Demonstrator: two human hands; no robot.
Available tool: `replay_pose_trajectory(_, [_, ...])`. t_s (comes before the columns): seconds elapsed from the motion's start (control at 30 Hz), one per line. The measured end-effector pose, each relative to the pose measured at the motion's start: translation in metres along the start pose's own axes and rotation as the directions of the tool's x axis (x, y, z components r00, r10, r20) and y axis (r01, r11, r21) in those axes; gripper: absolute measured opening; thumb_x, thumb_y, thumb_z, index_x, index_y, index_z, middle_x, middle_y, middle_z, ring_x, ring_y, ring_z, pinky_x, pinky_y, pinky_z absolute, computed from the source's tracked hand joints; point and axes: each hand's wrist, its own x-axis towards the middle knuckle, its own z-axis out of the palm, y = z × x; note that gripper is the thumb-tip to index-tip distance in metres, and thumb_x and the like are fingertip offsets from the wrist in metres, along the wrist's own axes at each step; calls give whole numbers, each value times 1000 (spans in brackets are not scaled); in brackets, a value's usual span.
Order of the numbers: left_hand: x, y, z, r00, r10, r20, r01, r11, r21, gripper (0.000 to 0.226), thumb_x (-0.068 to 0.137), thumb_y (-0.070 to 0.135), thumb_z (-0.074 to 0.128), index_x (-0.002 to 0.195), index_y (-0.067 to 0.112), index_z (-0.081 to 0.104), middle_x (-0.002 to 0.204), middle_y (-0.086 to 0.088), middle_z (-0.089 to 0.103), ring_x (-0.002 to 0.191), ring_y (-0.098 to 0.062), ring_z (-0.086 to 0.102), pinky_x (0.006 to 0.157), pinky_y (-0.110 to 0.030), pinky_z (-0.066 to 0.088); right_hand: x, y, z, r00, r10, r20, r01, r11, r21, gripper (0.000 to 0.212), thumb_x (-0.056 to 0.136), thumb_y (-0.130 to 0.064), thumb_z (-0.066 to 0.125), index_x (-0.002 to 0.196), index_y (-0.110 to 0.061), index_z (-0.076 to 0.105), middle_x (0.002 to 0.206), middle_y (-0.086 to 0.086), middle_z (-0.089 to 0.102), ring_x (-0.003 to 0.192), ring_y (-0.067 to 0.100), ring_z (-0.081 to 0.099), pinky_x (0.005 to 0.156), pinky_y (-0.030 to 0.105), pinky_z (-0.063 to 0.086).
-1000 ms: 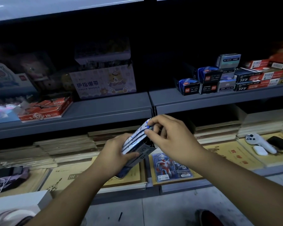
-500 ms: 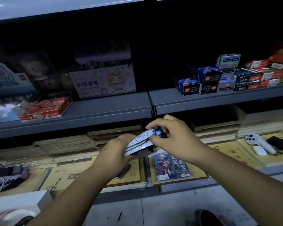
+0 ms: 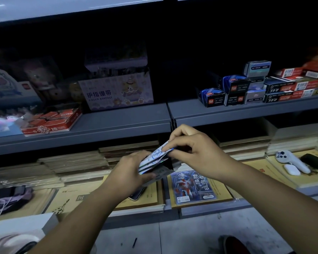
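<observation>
The thin packs (image 3: 154, 159) could slip out and fall, I think, because they look smooth and shiny and sit loosely on each other. A hard pull might bend the top one. They are just above and left of the hero picture pack (image 3: 193, 187). The left hand (image 3: 129, 174) curls round the near end of the little pile. The right hand (image 3: 195, 153) pinches the top pack's far end. The packs are flat, blue and white, with pointy corners.
</observation>
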Motion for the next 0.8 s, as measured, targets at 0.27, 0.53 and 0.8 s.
replay_pose_trajectory(0.27, [-1,0,0,1000,10,5,-10,1000,-8,51,80,31,86,125,39,62,111,21,66,101,4,59,81,-14,44,1,1,-2,996,-1,-87,13,991,130,32,80,17,66,75,-13,78,93,-7,69,90,19,65,76,35,56])
replay_pose_trajectory(0.53, [-1,-2,-5,1000,-27,7,27,999,-35,50,81,30,87,124,39,64,105,21,68,96,5,61,73,-6,41,0,2,-12,995,68,-76,-41,948,317,12,93,-6,71,100,-8,80,93,5,77,69,15,68,62,22,52])
replay_pose_trajectory(0.8, [-2,1,-6,997,-69,27,70,997,-45,42,81,31,87,115,38,64,98,21,69,88,6,62,69,-9,43,3,-2,-8,952,147,-269,-32,920,390,9,100,-9,61,100,-12,70,76,8,71,66,26,69,60,32,55])
